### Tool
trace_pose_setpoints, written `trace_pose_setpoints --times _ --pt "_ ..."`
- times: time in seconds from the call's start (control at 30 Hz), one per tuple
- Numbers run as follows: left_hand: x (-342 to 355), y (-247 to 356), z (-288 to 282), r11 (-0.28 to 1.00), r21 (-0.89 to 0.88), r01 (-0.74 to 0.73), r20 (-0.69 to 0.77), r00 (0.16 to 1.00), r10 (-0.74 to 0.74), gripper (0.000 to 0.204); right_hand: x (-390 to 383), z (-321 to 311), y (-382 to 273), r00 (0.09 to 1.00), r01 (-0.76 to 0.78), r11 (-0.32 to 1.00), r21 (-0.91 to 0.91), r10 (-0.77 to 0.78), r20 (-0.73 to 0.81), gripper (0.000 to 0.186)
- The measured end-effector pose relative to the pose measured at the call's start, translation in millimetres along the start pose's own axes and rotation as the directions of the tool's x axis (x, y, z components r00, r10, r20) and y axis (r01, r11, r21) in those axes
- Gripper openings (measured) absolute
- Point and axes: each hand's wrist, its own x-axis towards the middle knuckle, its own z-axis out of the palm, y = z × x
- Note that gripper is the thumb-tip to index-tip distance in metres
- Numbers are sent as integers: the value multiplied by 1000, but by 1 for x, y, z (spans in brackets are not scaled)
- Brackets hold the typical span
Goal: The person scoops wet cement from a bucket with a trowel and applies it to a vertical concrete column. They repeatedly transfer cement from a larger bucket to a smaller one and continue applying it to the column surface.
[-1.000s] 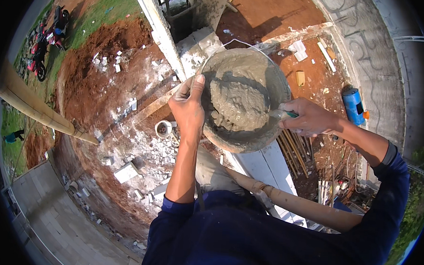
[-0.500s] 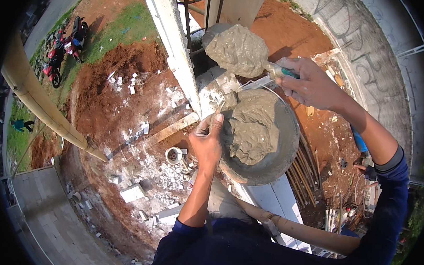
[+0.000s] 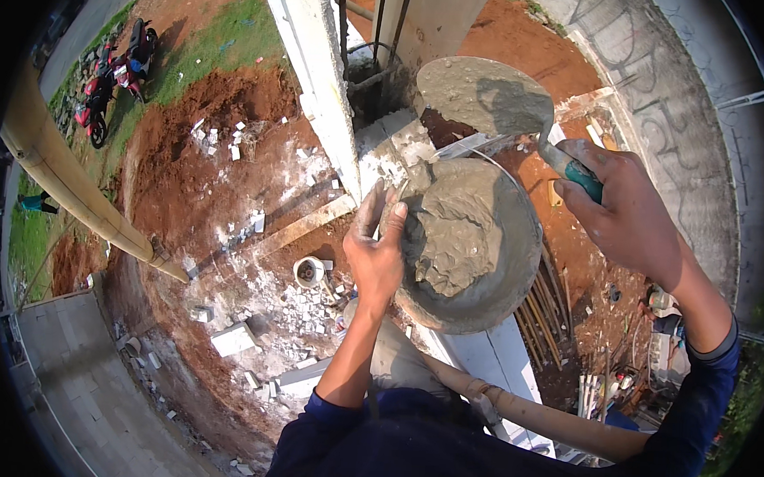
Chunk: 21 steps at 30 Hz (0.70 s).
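— Where was the trowel [image 3: 493, 102] from the mortar pan [image 3: 477, 243]?
— Just above its far rim, loaded, blade pointing left. The right hand [image 3: 625, 208] gripped its handle; the left hand [image 3: 377, 251] clutched the pan's near-left rim.

- Dark navy long-sleeved top, covering the chest and shoulders at the near edge of the view.
- Left sleeve [image 3: 316, 421] pushed up near the elbow, leaving the forearm bare.
- Right sleeve [image 3: 693, 410] reaches the wrist and ends in a snug ribbed cuff.
- Left hand [image 3: 377, 251] and right hand [image 3: 625, 208] bare, ungloved, smeared with grey dust.
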Motion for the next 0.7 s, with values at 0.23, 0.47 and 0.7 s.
trace_pose_setpoints --times 0.23,0.47,0.7 --pt "15 14 -13 913 255 -318 276 929 247 39 -44 -26 -13 912 -190 960 -205 250 325 20" --pt "12 0 -15 883 240 -402 209 910 358 34 -64 -8 0 963 -64 946 -317 142 230 21" --pt "-2 2 -1 971 211 -109 6 994 110 46 -48 63 32 958 119 900 -420 7 288 27"
